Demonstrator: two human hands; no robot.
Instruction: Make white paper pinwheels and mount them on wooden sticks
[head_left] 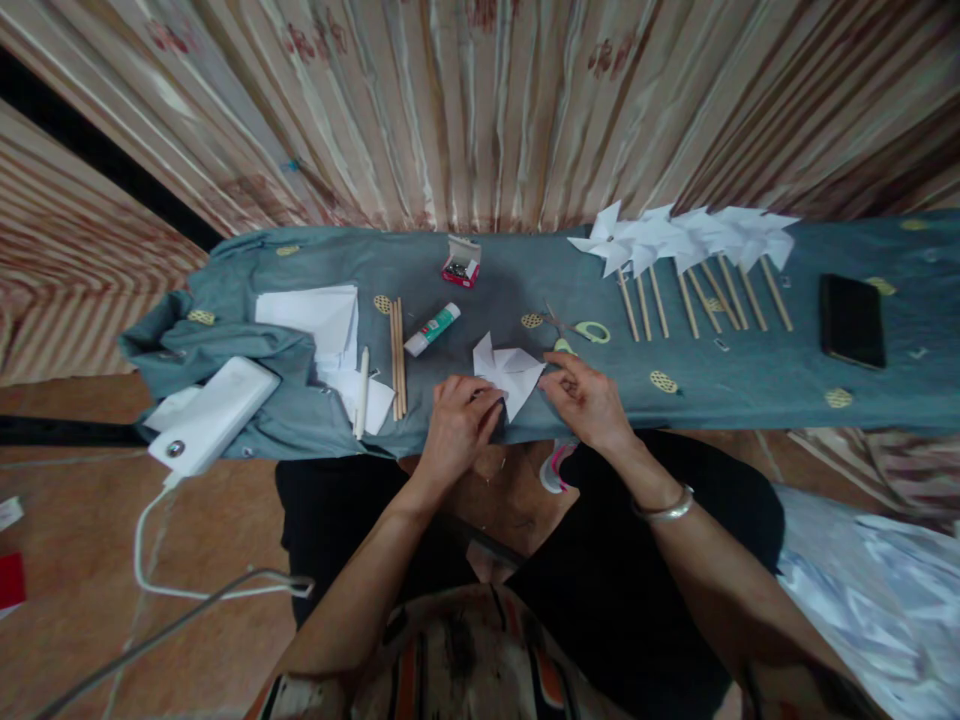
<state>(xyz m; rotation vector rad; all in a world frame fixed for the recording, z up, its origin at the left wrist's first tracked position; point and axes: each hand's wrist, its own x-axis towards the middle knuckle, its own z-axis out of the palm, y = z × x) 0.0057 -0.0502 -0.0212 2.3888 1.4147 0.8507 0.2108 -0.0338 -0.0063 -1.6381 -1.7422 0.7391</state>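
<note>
- Head view: the left hand (461, 415)'s fingers pinch the near-left part of a white, folded-paper pinwheel (516, 374), at the near edge of the grey-green, cloth-covered worktop (757, 395).
- The right hand (585, 395)'s fingers bend at its right-hand tip; whether they grip, I cannot tell.
- Light pressure should steady the folds without crushing the blades.
- Just beyond the right hand lie green-handled scissors (592, 332), best kept off the paper.
- Farther: an open red-and-white cardboard box (460, 268).
</note>
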